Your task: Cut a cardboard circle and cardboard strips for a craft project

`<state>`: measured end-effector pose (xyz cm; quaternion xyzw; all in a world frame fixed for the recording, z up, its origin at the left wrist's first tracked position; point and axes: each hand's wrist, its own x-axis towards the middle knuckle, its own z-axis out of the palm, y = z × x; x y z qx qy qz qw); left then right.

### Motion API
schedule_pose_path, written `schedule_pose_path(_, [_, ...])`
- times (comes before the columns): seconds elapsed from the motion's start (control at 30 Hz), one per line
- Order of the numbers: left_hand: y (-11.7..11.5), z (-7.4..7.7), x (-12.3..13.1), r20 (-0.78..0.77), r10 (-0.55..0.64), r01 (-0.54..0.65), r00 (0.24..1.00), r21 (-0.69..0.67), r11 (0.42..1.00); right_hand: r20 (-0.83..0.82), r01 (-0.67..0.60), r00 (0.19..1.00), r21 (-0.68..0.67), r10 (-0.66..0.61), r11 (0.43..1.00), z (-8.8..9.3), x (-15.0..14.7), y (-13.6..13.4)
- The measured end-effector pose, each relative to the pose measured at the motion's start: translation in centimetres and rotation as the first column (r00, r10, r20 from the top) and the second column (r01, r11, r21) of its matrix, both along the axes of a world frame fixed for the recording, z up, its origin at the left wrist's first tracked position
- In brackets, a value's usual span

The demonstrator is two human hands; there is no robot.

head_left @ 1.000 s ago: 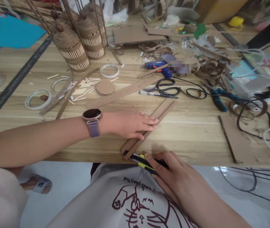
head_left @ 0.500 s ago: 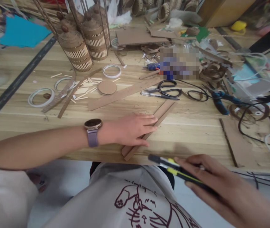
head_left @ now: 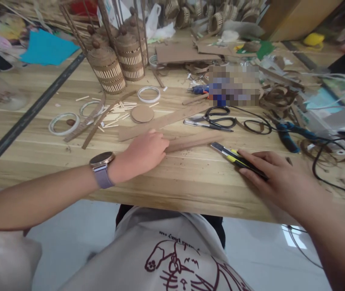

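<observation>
My left hand (head_left: 144, 153), below a wrist with a watch, is closed on the left end of the narrow brown cardboard strips (head_left: 195, 140), which lie nearly crosswise on the table. The hand hides that end of them. In my right hand (head_left: 269, 171) is a black and yellow utility knife (head_left: 236, 159), its front end pointing up-left near the right end of the strips. Whether the knife touches them I cannot tell. Just behind lie a longer flat cardboard strip (head_left: 163, 122) and a round cardboard disc (head_left: 142, 114).
Scissors (head_left: 221, 119), a pen (head_left: 207, 125) and blue-handled pliers (head_left: 287, 137) lie behind the knife. Lidded woven containers (head_left: 107, 72) stand at the back left. Tape rolls (head_left: 148, 94) and small wooden sticks (head_left: 116, 115) lie at left. Cardboard scraps and cables crowd the right.
My left hand has gone from lying flat on the strips to gripping their left end. The strips have turned more crosswise and moved back. My right hand has brought the knife forward over the table.
</observation>
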<state>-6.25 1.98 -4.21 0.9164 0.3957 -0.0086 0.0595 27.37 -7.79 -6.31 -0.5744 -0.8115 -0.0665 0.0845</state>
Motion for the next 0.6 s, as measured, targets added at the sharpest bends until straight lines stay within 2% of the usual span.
schedule_pose_path(0.1, [0.2, 0.9, -1.0, 0.065, 0.076, -0.076, 0.995, -0.009, 0.997, 0.088, 0.023, 0.996, 0.056, -0.028, 0.998, -0.2, -0.1, 0.3])
schedule_pose_path(0.2, [0.2, 2.5, -2.1, 0.124, 0.244, -0.235, 0.962, -0.08, 0.969, 0.137, 0.039, 0.989, 0.16, -0.061, 0.986, 0.6, -1.1, -0.3])
schedule_pose_path(0.33, [0.2, 3.8, -3.0, 0.159, 0.363, -0.344, 0.918, -0.132, 0.93, 0.045, -0.112, 0.993, 0.2, 0.106, 0.973, 2.0, -3.0, -1.0])
schedule_pose_path(0.47, [-0.5, 3.7, -2.3, 0.201, 0.372, -0.338, 0.906, -0.183, 0.923, -0.082, -0.125, 0.986, 0.216, 0.146, 0.968, 2.8, -4.7, -0.5])
schedule_pose_path(0.53, [-1.0, 3.4, -1.4, 0.213, 0.327, -0.292, 0.921, -0.179, 0.94, -0.107, -0.12, 0.983, 0.257, 0.151, 0.959, 3.1, -5.7, 0.1])
schedule_pose_path(0.6, [-1.5, 2.9, -0.6, 0.244, 0.232, -0.199, 0.942, -0.152, 0.968, -0.081, -0.148, 0.981, 0.288, 0.178, 0.946, 3.5, -6.8, 1.0])
